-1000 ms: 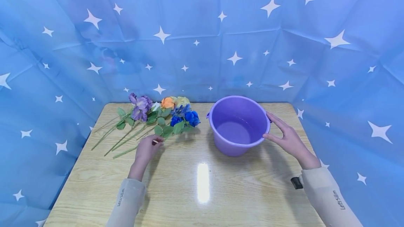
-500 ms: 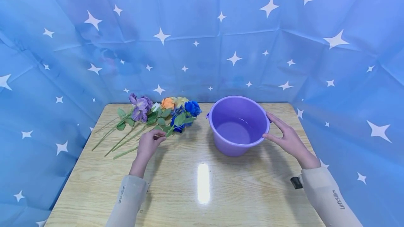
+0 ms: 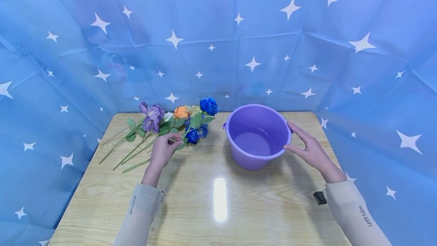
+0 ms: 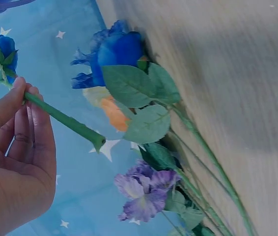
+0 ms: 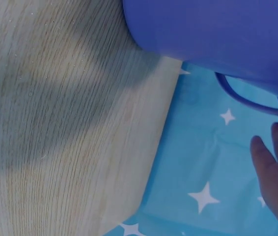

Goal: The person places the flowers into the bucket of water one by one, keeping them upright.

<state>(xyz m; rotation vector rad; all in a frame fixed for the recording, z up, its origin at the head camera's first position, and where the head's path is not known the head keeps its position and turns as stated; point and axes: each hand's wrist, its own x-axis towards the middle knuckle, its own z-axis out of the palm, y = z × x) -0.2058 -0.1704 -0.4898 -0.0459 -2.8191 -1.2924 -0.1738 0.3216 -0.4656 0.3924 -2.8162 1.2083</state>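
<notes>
My left hand (image 3: pixel 164 150) pinches the green stem (image 4: pixel 63 118) of a blue rose (image 3: pixel 209 106) between thumb and fingers. The rose is raised and slants up to the right, its cut stem end free in the left wrist view. Beneath it lie other flowers: a purple iris (image 3: pixel 152 117), an orange rose (image 3: pixel 181 112) and blue blooms (image 3: pixel 192 135). My right hand (image 3: pixel 313 154) rests at the right rim of a purple bucket (image 3: pixel 249 161), thumb and forefinger spread and fairly straight. In the right wrist view its other fingers hang apart from the bucket, near the handle (image 5: pixel 242 101).
Several stems (image 3: pixel 128 156) fan out over the left part of the wooden table (image 3: pixel 191 200). A blue cloth with white stars (image 3: pixel 205 22) hangs behind and along both sides of the table. Light glares off the tabletop at the middle.
My left hand has lifted the blue rose off the other flowers, its bloom rising and tilting upward. The right hand and the bucket have stayed in place.
</notes>
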